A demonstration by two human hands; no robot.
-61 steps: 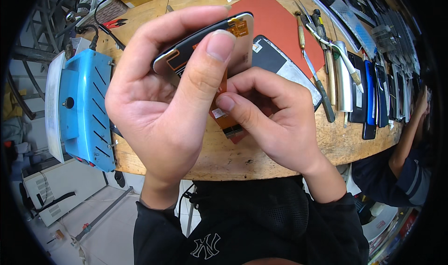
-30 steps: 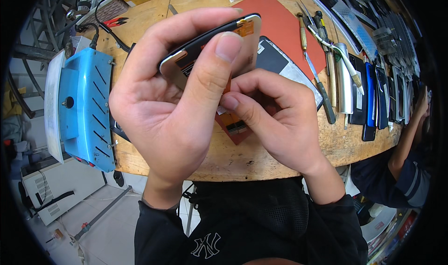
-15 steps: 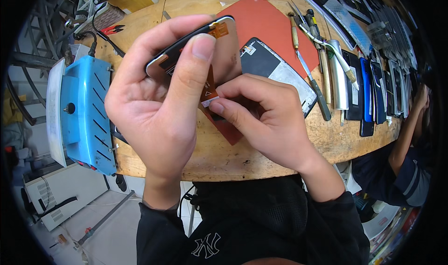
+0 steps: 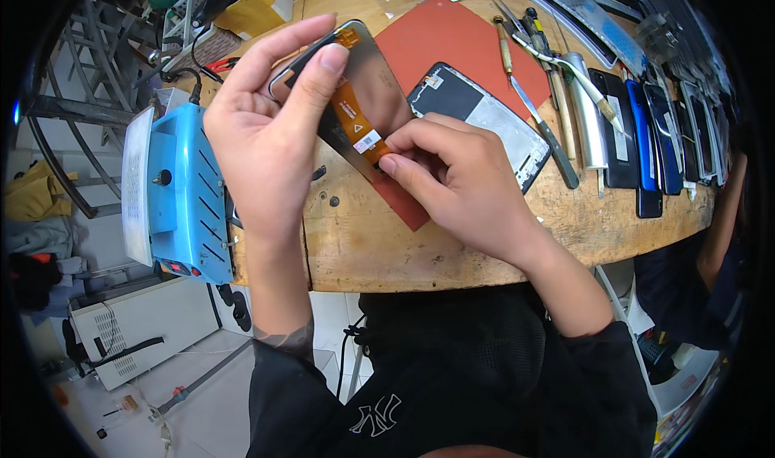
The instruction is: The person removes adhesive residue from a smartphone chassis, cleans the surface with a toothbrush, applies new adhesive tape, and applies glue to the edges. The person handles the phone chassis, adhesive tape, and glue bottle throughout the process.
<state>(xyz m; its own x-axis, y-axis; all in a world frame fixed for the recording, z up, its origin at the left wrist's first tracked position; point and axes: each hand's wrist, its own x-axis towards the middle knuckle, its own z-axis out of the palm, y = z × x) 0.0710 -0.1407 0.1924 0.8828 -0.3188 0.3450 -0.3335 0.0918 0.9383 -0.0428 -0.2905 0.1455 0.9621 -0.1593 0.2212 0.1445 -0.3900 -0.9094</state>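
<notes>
A phone screen [image 4: 377, 91] is held up tilted over the bench, its shiny back side toward me. My left hand [image 4: 270, 119] grips its upper left edge, thumb in front and fingers behind. An orange flex cable [image 4: 349, 112] with a small white label runs down the back of the panel. My right hand [image 4: 456, 179] pinches at the lower end of this cable, thumb against index finger; its other fingers are curled. Just beyond my right hand, a phone frame [image 4: 492, 123] with a dark and a silvery area lies on a red mat [image 4: 444, 34].
At the left stands a blue machine [image 4: 190, 184]. Right of the mat lie a spatula knife [image 4: 539, 123], tweezers and a silver hot-air handle [image 4: 587, 119]. Several phones [image 4: 638, 143] are lined up beyond them. Another person's arm [image 4: 721, 216] shows at the right edge.
The phone screen has turned and shifted slightly left in my left hand, exposing more of the flex cable and its label. My right hand still pinches the cable's end. My view has shifted a little.
</notes>
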